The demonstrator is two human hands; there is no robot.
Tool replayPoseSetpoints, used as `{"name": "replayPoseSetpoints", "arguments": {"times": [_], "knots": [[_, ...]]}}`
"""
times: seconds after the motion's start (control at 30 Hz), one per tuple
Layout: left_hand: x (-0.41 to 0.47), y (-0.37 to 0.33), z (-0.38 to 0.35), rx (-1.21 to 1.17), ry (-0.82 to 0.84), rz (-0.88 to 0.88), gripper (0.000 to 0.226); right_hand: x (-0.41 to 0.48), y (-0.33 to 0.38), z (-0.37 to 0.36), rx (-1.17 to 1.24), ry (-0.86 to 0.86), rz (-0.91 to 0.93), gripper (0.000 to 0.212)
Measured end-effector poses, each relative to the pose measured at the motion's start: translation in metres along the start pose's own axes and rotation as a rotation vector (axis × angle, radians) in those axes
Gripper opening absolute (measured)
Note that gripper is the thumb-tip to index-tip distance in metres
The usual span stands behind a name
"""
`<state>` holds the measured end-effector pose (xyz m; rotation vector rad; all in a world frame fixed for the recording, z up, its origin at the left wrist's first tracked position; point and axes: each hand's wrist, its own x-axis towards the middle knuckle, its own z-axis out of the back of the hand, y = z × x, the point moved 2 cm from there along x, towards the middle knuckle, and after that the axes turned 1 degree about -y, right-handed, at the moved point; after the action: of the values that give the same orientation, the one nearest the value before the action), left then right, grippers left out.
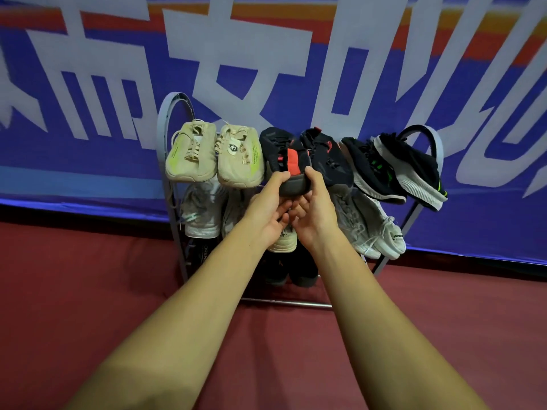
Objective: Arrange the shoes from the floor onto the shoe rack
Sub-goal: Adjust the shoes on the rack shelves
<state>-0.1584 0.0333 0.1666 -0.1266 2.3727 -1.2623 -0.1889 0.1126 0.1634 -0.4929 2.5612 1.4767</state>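
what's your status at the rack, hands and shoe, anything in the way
Heel of black-and-red shoe gripped by left hand and right hand. Shoe on top tier of shoe rack, between beige shoe and black shoe. Neighbours close both sides.

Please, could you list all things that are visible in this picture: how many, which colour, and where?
grey metal shoe rack: one, grey, before the banner
beige knit sneakers: two, beige with yellow-green marks, top tier, left
black sneaker with red patch: one, top tier, centre, heel held
second black-and-red sneaker: one, top tier, right of the held one
black sneakers with green marks: two, white soles, top tier, right
pale grey sneakers: about four, middle tier, partly hidden
dark shoes: at least two, black, lowest tier
blue banner: one, white characters, behind the rack
dark red floor: under the rack
left hand: grips the held sneaker's heel
right hand: grips the same heel
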Motion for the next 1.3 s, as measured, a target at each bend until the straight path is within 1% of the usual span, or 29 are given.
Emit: {"name": "replayPoseSetpoints", "arguments": {"times": [0.13, 0.23, 0.33, 0.37, 0.43, 0.5, 0.57, 0.7, 0.77, 0.83, 0.9, 0.93, 1.0, 1.03, 1.1, 1.17, 1.27, 1.3], "knots": [[-0.017, -0.001, 0.001, -0.001, 0.031, 0.003, 0.030, -0.018, 0.005, 0.001, -0.020, 0.035, 0.010, 0.055], [-0.027, -0.005, 0.008, -0.024, 0.035, -0.015, 0.028, -0.026, 0.014, 0.004, -0.094, 0.070, 0.048, 0.049], [-0.033, -0.009, 0.019, 0.016, 0.047, -0.054, 0.023, -0.032, 0.021, 0.007, -0.138, 0.104, 0.079, 0.040], [-0.035, -0.011, 0.023, 0.023, 0.053, -0.071, 0.021, -0.034, 0.023, 0.008, -0.148, 0.109, 0.081, 0.040], [-0.038, -0.018, 0.029, 0.009, 0.079, -0.104, 0.019, -0.037, 0.027, 0.008, -0.132, 0.106, 0.087, 0.047], [-0.040, -0.025, 0.036, -0.024, 0.097, -0.133, 0.022, -0.037, 0.032, 0.006, -0.083, 0.090, 0.099, 0.050], [-0.039, -0.032, 0.044, -0.024, 0.099, -0.162, 0.026, -0.035, 0.035, 0.003, -0.024, 0.081, 0.106, 0.046], [-0.037, -0.044, 0.053, -0.067, 0.092, -0.170, 0.046, -0.029, 0.036, 0.000, 0.058, 0.007, 0.105, 0.045], [-0.036, -0.050, 0.053, -0.114, 0.077, -0.162, 0.059, -0.027, 0.036, -0.001, 0.090, 0.000, 0.087, 0.038], [-0.035, -0.056, 0.051, -0.178, 0.132, -0.154, 0.068, -0.025, 0.036, -0.003, 0.157, 0.004, 0.070, 0.028], [-0.037, -0.061, 0.047, -0.192, 0.216, -0.143, 0.071, -0.025, 0.035, -0.006, 0.228, 0.016, 0.075, 0.023], [-0.037, -0.062, 0.044, -0.147, 0.227, -0.148, 0.071, -0.024, 0.035, -0.007, 0.243, 0.022, 0.087, 0.022], [-0.037, -0.060, 0.036, -0.036, 0.197, -0.165, 0.071, -0.023, 0.035, -0.009, 0.228, 0.036, 0.113, 0.017], [-0.037, -0.059, 0.031, -0.023, 0.175, -0.174, 0.070, -0.024, 0.034, -0.010, 0.204, 0.051, 0.128, 0.013], [-0.036, -0.056, 0.025, -0.072, 0.136, -0.186, 0.065, -0.025, 0.032, -0.010, 0.163, 0.097, 0.148, 0.010], [-0.034, -0.056, 0.022, -0.140, 0.098, -0.192, 0.063, -0.027, 0.030, -0.010, 0.125, 0.136, 0.149, 0.018], [-0.030, -0.062, 0.023, -0.206, 0.043, -0.227, 0.061, -0.028, 0.034, -0.006, 0.066, 0.169, 0.145, 0.049], [-0.029, -0.064, 0.024, -0.227, 0.030, -0.236, 0.058, -0.028, 0.037, -0.004, 0.059, 0.164, 0.158, 0.056]]}}
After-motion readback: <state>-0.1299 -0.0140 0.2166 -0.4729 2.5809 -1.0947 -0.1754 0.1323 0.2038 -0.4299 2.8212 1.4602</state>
